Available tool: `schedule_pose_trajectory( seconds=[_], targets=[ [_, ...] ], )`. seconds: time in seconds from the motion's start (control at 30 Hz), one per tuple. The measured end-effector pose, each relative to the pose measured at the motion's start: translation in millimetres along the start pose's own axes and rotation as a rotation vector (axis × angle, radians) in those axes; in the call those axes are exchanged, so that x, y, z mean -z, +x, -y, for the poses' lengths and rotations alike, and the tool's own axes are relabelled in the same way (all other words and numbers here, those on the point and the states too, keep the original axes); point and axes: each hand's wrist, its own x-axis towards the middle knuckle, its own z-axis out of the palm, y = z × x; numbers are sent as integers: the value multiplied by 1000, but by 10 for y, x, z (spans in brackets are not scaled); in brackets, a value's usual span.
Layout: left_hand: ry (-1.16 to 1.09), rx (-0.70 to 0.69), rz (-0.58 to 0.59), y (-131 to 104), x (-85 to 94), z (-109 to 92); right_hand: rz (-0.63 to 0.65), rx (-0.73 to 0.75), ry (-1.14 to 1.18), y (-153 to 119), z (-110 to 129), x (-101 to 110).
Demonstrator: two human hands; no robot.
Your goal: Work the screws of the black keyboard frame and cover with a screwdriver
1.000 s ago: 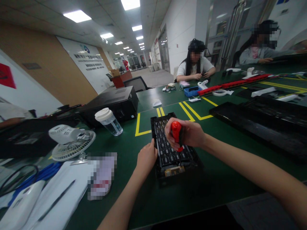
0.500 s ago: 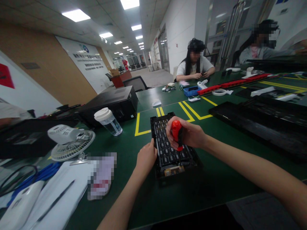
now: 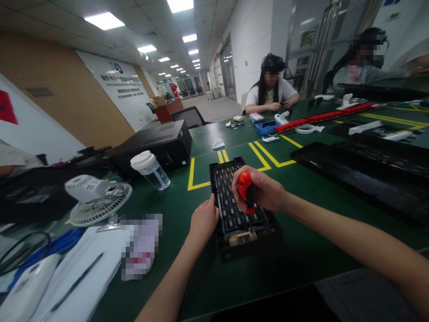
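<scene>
The green table (image 3: 301, 252) stretches to a slanting near edge. Off to the right, a long black casing (image 3: 355, 174) lies well apart from the black, grid-patterned unit (image 3: 234, 220) at centre, leaving room between their edges. The left hand (image 3: 203, 219) touches the unit's left edge (how its fingers close, I cannot tell). The right hand (image 3: 264, 190) curls its fingers around a red-and-black handle (image 3: 246, 182) above the unit.

black panel (image 3: 233, 214): 1 | red-handled tool (image 3: 245, 185) over the panel: 1 | brown circuit board (image 3: 241, 239) at the panel's near end: 1 | lidded cup (image 3: 150, 169) left of the panel: 1 | fan (image 3: 86, 187) left of the panel: 1 | pen (image 3: 77, 283) left of the panel: 1 | blue tray (image 3: 267, 130) beyond the panel: 1 | headset wearers (image 3: 268, 96) beyond the panel: 2
</scene>
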Motion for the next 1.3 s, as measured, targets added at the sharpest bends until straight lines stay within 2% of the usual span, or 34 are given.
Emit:
schedule_pose_trajectory(
  seconds=[0.6,0.8,1.03,1.3],
  targets=[
    [-1,2,14,4,20,-16,-66,19,-24,-45,-49,-16],
    [3,20,31,8,17,-18,-168,44,-51,-52,-68,-32],
    [-5,7,24,8,9,-7,-222,68,-61,-63,-57,-73],
    [-6,-16,-3,4,-7,6,-179,168,-200,-108,-78,-132]
  ],
)
